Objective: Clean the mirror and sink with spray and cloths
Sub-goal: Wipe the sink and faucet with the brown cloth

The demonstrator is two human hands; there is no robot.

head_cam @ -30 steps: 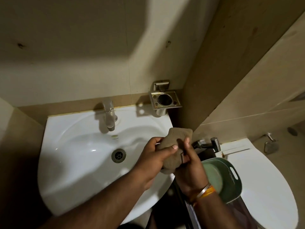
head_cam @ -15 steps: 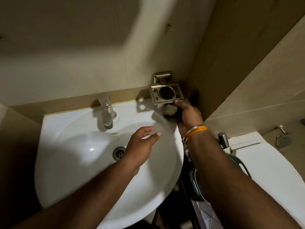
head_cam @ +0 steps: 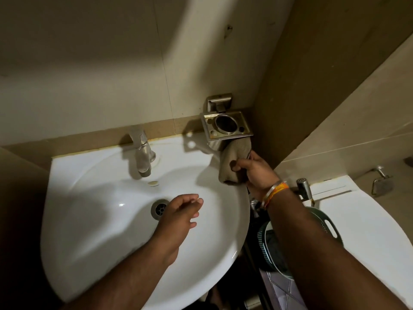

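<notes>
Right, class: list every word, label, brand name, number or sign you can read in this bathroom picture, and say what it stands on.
None can be read.
Orange wristband on the right hand: marks, too blurred to read.
Faucet, white sink, metal tumbler holder, brown cloth, green basket: no lettering visible.

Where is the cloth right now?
The right hand grips the cloth at the sink's back right corner, just under the metal holder.
</notes>
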